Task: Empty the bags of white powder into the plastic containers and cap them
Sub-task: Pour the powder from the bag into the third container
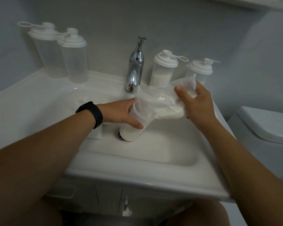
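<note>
My left hand grips an uncapped plastic container near its rim, standing in the sink basin and partly filled with white powder. My right hand holds a clear bag of white powder by its far end, tilted with its open mouth inside the container's rim. Powder lies in the lower part of the bag. Two capped containers stand behind the tap on the right; the nearer one holds powder.
Two capped empty containers stand at the back left of the sink ledge. A chrome tap rises behind the bag. Another white container sits behind my left wrist. A toilet is at the right.
</note>
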### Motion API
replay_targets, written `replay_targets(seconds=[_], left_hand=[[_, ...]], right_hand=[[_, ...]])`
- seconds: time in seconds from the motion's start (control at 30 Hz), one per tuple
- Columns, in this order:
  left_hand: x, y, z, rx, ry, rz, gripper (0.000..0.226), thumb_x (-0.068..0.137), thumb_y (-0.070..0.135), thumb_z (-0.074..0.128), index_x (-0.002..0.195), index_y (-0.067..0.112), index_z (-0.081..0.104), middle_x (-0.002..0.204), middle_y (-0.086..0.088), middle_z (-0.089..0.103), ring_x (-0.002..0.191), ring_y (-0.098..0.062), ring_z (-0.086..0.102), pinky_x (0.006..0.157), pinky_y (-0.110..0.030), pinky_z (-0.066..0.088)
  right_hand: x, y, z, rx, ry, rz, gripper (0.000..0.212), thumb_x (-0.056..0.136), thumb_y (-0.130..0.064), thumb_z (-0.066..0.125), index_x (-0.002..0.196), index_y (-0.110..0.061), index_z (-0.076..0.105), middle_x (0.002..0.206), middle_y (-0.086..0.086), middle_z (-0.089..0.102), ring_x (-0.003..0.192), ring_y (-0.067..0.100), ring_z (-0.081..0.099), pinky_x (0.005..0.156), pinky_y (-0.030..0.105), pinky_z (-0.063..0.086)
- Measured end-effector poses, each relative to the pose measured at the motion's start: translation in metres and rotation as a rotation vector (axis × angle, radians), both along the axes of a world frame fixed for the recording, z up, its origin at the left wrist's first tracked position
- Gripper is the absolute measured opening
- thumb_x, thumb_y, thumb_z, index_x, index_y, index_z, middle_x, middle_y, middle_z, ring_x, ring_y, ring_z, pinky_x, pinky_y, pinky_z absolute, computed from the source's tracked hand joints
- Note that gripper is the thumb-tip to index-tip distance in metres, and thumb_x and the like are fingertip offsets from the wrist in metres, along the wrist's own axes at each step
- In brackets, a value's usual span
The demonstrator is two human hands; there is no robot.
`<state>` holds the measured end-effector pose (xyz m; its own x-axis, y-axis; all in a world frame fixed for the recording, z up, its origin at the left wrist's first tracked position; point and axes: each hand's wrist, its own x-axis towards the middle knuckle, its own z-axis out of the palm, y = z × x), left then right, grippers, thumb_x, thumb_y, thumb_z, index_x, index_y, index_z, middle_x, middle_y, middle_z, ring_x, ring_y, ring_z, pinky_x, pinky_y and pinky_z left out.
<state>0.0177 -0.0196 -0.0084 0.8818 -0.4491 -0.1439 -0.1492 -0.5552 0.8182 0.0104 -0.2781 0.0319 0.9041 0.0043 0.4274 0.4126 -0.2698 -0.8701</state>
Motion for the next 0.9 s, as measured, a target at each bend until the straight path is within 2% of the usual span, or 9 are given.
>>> replay_targets(seconds=[0.2,0.37,0.5,0.7,0.9], left_hand=[[0.0035,0.0020,-0.0028,0.016,-0.004,0.001,0.079,0.073,0.036,0.093,0.138,0.036,0.049,0.129,0.019,0.066,0.121,-0.004,0.061,0.110,-0.034,0.048],[0.0024,0.0005,-0.0032,0.007,-0.003,-0.015,0.077,0.074,0.032,0.091,0.138,0.036,0.049,0.130,0.019,0.065,0.122,-0.003,0.061,0.111,-0.034,0.047],[0.0026,0.0010,-0.0037,0.001,0.003,-0.006,0.071,0.074,0.030,0.091,0.131,0.041,0.050,0.129,0.019,0.065,0.121,-0.003,0.061,0.110,-0.033,0.048],[0.0020,0.0009,-0.0028,-0.008,-0.002,-0.014,0.073,0.077,0.027,0.090,0.138,0.034,0.051,0.127,0.017,0.068,0.116,-0.001,0.063,0.105,-0.028,0.050],[0.0027,0.0001,-0.0025,0.004,-0.009,-0.022,0.079,0.076,0.029,0.091,0.142,0.032,0.048,0.130,0.016,0.066,0.120,-0.004,0.062,0.107,-0.033,0.050]], right_hand=[[0.0012,0.0001,-0.0016,0.003,0.003,-0.002,0.020,0.092,-0.043,0.073,0.107,-0.030,0.069,0.087,-0.014,0.074,0.078,0.005,0.070,0.055,0.013,0.047],[0.0026,-0.0004,-0.0039,-0.007,0.010,-0.003,0.024,0.092,-0.044,0.073,0.109,-0.028,0.069,0.088,-0.012,0.073,0.078,0.006,0.069,0.055,0.014,0.046],[0.0029,-0.0005,-0.0033,0.002,0.007,-0.001,0.022,0.092,-0.042,0.073,0.109,-0.027,0.069,0.086,-0.014,0.073,0.076,0.003,0.068,0.055,0.012,0.046],[0.0030,-0.0002,-0.0059,-0.026,0.013,0.020,0.021,0.092,-0.045,0.073,0.106,-0.029,0.069,0.085,-0.014,0.072,0.074,0.002,0.066,0.056,0.012,0.044],[0.0027,-0.0011,-0.0036,0.005,0.006,0.019,0.015,0.092,-0.042,0.073,0.102,-0.032,0.068,0.083,-0.014,0.072,0.071,0.002,0.066,0.053,0.012,0.044]])
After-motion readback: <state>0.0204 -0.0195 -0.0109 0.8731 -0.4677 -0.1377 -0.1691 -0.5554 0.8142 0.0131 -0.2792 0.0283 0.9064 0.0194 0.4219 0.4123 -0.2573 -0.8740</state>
